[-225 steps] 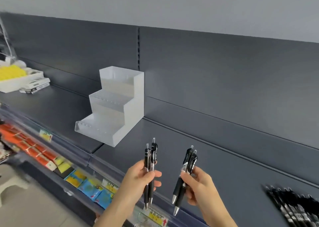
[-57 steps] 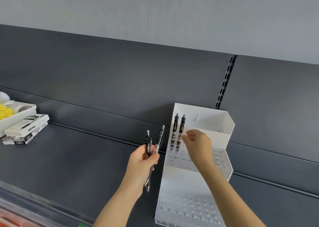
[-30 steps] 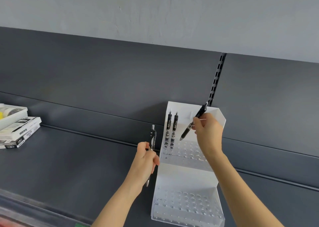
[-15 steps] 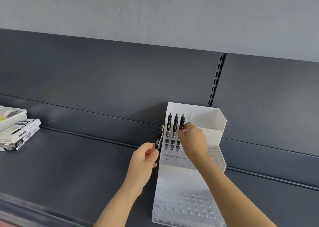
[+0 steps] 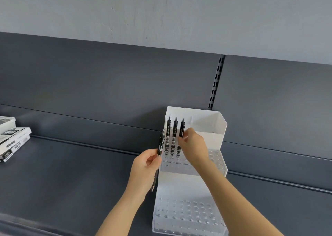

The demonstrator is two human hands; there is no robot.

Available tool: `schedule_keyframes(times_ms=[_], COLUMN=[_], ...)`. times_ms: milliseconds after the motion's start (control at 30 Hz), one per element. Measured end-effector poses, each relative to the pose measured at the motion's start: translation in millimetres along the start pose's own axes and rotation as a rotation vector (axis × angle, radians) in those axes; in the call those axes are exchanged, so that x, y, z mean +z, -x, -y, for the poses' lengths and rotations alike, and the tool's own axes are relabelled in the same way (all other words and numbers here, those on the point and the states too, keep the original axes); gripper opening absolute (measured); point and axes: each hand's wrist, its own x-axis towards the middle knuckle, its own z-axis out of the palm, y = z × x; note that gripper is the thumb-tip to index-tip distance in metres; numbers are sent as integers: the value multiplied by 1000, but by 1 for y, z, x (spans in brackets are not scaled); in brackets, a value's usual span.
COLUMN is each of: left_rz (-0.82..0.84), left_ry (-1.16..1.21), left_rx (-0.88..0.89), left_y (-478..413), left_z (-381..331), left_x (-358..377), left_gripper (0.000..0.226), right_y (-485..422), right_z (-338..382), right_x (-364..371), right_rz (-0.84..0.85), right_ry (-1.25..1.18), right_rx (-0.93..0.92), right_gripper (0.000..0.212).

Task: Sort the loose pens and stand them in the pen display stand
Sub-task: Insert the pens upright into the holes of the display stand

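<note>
Matte grey metal shelf [image 5: 71, 173], white stepped plastic stand [image 5: 188, 182] with round holes, right hand [image 5: 193, 146] pinching an upright black pen [image 5: 182, 128], left hand [image 5: 145, 171] fingers curled round a second pen [image 5: 161, 144].

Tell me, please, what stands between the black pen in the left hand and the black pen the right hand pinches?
Two more black pens, upright in the white tiered plastic display stand, and that stand's left wall, as the head view shows.

The scene is evenly and softly lit; only faint shadows are cast. Straight shelf [image 5: 75, 173] lines are bowed by wide-angle distortion. Focus is kept sharp.
</note>
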Motion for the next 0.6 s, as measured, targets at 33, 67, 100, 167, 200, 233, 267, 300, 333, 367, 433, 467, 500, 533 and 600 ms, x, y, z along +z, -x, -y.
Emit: schedule_keyframes(times_ms=[33,67,100,167,200,233,267,300,333,367,433,467,500,533,600], left_rz=[1,2,1,-6,-10,-17,-24,-30,-33,-32,-22,-17,-15,-14,-14], left_ry=[-3,-7,-9,-1,8,17,23,26,25,22,15,12,10,11,17], left_rx=[-6,-9,-9,-5,-7,-12,-14,-14,-14,-14,-15,-14,-13,-12,-8], left_y=[-1,-1,-2,-2,-2,-2,-2,-2,-2,-2,-1,-1,0,0,1], left_z=[1,2,3,4,4,4,4,4,4,4,3,2,2,2,1], left_x=[1,2,2,4,5,5,6,6,7,7,8,8,8,8,8], left_gripper=[25,25,24,23,23,22,21,20,20,20,19,19,19,19,19], right_y=[1,2,3,7,10,12,15,18,21,24,31,34,36,39,42], right_z=[-2,-3,-5,-9,-11,-12,-13,-15,-16,-17,-18,-18,-18,-17,-13], right_x=[-1,-1,-2,-4,-6,-8,-10,-11,-14,-15,-19,-21,-22,-24,-27], right_rz=[4,5,4,3,6,8,4,-6,-13,-12,17,38,59,79,111], right_ry=[-29,-60,-96,-166,-191,-206,-214,-223,-240,-265,-333,-369,-399,-420,-450], right_rx=[3,8,16,36,43,38,24,8,-4,-9,4,15,24,29,29], right_gripper=[26,28,31,31,30,27,23,19,14,13,15,16,16,17,18])
